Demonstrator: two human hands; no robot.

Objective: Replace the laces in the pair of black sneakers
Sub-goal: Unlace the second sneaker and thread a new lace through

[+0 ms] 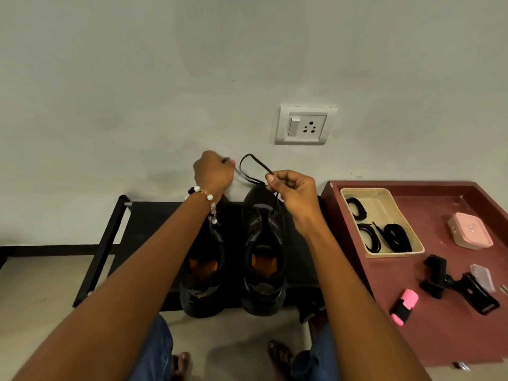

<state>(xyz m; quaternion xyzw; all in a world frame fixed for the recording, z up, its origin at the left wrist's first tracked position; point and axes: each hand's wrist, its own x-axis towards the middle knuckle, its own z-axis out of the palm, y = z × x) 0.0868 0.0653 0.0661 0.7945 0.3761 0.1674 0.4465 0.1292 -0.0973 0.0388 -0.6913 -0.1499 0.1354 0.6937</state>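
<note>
Low against a grey wall, sneakers sit on a black rack.

A white wall switch-and-socket plate was mounted on the pale grey wall. To the right stood a maroon-topped counter. On it lay a pink rectangular lidded box, a black clamp-style phone holder, a pink-and-black highlighter pen and a small clear plastic case. The phone holder lay between the highlighter and the clear case. A black skirting strip ran along the wall base above the beige floor.
</note>
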